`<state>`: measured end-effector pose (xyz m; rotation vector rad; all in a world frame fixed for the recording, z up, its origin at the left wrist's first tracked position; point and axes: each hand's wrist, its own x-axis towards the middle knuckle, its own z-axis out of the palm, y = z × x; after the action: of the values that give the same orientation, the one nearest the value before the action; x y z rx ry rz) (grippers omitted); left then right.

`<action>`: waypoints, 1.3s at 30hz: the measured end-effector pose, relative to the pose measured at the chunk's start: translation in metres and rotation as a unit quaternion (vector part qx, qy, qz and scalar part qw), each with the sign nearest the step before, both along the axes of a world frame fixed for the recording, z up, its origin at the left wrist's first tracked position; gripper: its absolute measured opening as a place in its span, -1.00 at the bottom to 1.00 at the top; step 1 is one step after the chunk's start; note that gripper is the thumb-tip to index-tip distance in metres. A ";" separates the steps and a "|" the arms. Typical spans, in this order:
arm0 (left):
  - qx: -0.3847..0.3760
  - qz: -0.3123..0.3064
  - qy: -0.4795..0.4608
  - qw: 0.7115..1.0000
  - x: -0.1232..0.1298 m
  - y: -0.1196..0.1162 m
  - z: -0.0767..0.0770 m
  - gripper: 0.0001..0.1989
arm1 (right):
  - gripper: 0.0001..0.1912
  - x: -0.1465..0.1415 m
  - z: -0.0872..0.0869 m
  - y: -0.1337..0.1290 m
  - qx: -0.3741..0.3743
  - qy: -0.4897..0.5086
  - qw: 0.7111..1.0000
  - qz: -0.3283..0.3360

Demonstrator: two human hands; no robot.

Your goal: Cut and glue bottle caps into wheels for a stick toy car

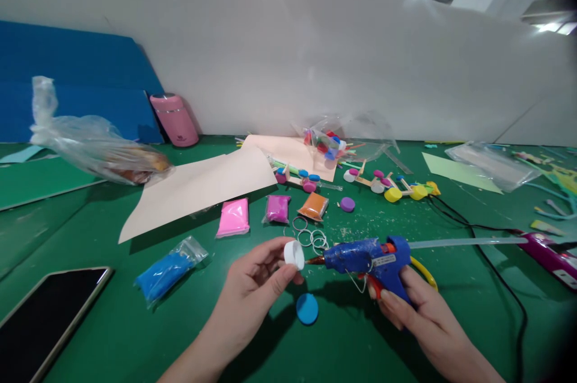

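Glue gun (369, 258) is gripped in the right hand (424, 318), fingers curled round it; its nozzle (317, 260) is aimed at the white cap (294, 255), pinched by the left hand (255, 284) well short of the far edge of the green table (356, 344). Nearer that edge, cap-and-stick pieces (295, 180) look already joined; a blue cap (307, 309), a purple cap (347, 204) and the white one are seemingly left unattached.
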<state>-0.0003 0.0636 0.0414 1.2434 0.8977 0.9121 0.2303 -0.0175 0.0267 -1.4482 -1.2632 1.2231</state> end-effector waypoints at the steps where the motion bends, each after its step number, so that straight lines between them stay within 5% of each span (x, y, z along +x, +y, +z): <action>1: 0.000 0.001 -0.001 1.000 0.000 0.000 0.000 -0.78 | -0.80 0.000 0.000 0.000 0.000 0.000 1.000 -0.001; 39: -0.001 0.012 0.003 1.000 0.000 0.001 0.001 -0.77 | -0.77 -0.003 -0.002 -0.003 -0.001 0.004 1.000 -0.016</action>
<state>0.0001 0.0645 0.0426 1.2376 0.9196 0.9260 0.2278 -0.0205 0.0252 -1.4579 -1.2287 1.2070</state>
